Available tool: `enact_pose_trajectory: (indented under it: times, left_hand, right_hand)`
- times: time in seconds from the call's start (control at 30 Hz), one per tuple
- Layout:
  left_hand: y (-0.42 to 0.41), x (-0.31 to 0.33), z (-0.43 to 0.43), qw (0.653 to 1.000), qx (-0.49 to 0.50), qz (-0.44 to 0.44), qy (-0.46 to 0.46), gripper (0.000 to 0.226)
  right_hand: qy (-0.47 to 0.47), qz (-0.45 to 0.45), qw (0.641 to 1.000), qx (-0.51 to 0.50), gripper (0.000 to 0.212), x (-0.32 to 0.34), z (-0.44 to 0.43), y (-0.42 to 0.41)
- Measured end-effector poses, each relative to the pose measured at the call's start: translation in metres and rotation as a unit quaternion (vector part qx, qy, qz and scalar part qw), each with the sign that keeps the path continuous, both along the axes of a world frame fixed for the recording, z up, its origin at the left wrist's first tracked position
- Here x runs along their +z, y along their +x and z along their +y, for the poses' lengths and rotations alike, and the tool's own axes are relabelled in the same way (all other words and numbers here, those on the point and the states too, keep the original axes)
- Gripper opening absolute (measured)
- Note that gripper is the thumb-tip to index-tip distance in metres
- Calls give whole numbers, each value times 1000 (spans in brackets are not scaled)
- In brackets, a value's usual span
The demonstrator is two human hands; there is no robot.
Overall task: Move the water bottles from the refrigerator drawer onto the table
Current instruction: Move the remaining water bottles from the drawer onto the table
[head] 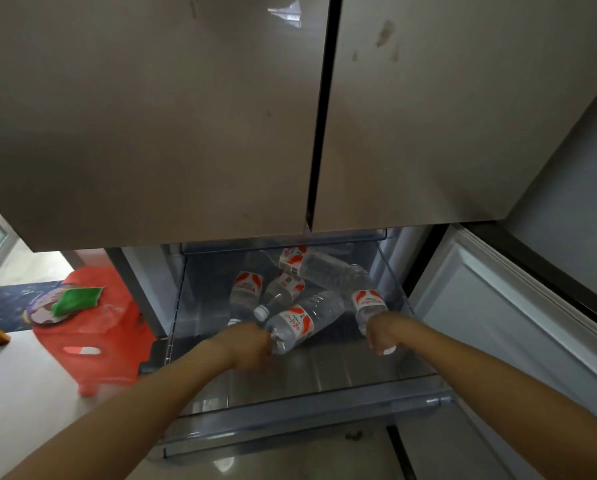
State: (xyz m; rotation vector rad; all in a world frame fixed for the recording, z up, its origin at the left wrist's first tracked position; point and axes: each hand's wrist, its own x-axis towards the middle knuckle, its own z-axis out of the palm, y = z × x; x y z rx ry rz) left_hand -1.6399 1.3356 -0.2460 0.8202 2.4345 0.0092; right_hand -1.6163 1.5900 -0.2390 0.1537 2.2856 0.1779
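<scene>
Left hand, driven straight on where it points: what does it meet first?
Beyond the centre bottle it grips, the left hand likely meets the right bottle, gripped by the right hand; depth unclear.

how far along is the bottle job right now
Done: the drawer is pulled open; the table is out of view, so moved bottles can't be counted. In hand: the left hand grips one bottle, the right hand a second bottle, both inside the drawer. Left: at least three loose bottles, plus carrying everything over.
</scene>
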Motion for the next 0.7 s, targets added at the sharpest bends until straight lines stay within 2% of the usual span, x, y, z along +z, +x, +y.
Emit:
enact_pose_trajectory:
  times: [0.07,0.17,0.27,0.37,0.57,0.7]
  left_hand:
    - [-2,22,1,999,-6,37,27,36]
    - [-5,58,4,995,-27,83,50,29]
    - [-4,82,10,988,-30,125,84,25]
    - [-4,89,8,982,-41,165,85,23]
    - [-7,93,-8,987,-27,138,75,13]
    - [-5,94,-2,988,-18,144,59,26]
  right_hand:
    - [-32,25,999,14,43,37,-3,8]
    - [-17,85,995,56,38,77,-4,11]
    - [-31,141,987,74,16,98,-1,8]
    - [-67,159,980,94,14,104,2,10]
    - [-145,144,975,84,11,103,9,11]
    - [-143,157,975,69,16,103,8,5]
